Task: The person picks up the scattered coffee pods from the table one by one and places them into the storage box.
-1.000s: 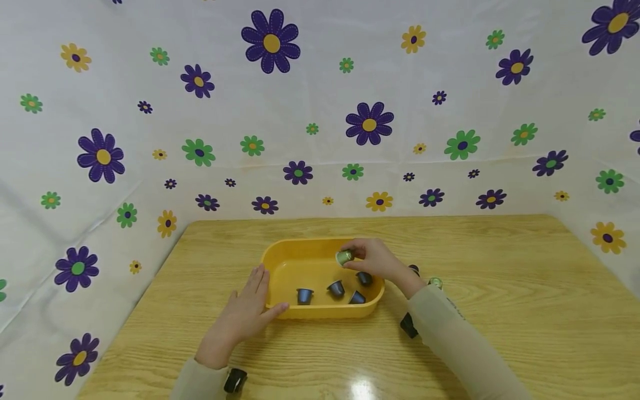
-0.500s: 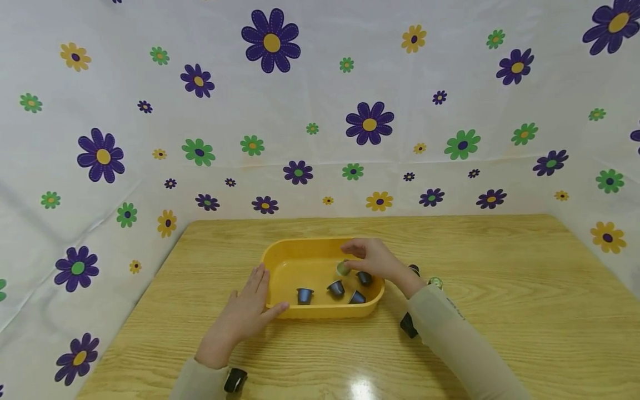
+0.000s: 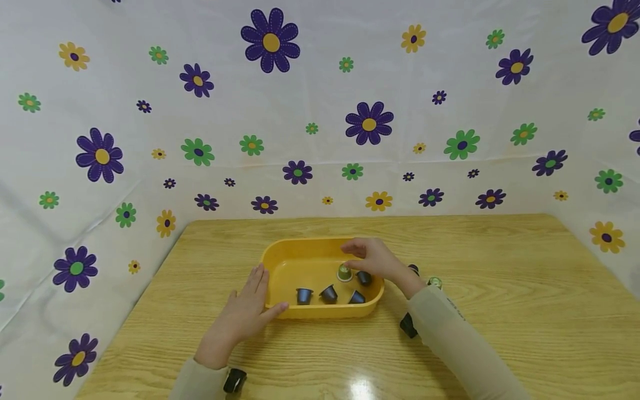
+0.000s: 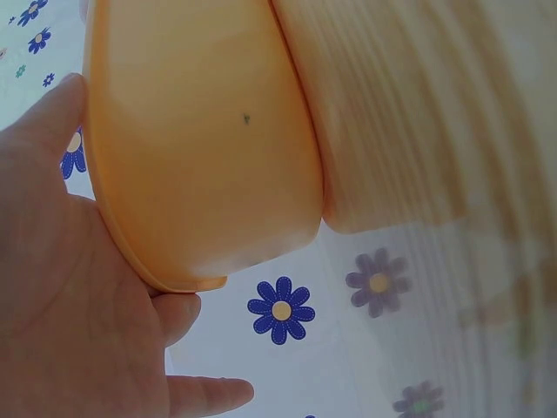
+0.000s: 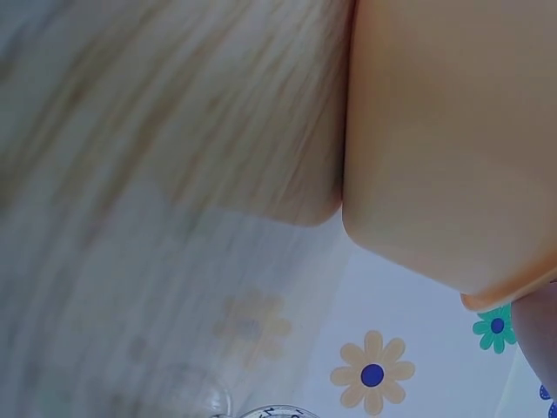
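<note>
A yellow plastic tub [image 3: 325,312] stands on the table. My left hand [image 3: 245,305] rests along its left end, thumb over the near rim and fingers extended; the left wrist view shows this hand [image 4: 78,270] against the tub's rim. My right hand [image 3: 372,258] reaches over the tub's right end, thumb and fingers apart. Just below its fingertips a green coffee capsule [image 3: 344,273] stands on the tub's floor, narrow end up. Several dark blue capsules lie about it: one upright near the front [image 3: 304,296], a tilted capsule [image 3: 328,294] and others at the right end.
Right of the tub, beside my forearm, lie a dark capsule [image 3: 413,269] and a green capsule [image 3: 435,282], partly hidden by the sleeve. A black device [image 3: 408,325] sits at the right wrist, another black device [image 3: 235,380] at the left. A flowered cloth backs the wooden table [image 3: 500,266].
The green capsule has left my right hand's pinch and now stands on the tub's floor. One dark blue capsule has shifted left and nearer. My left hand stays on the tub.
</note>
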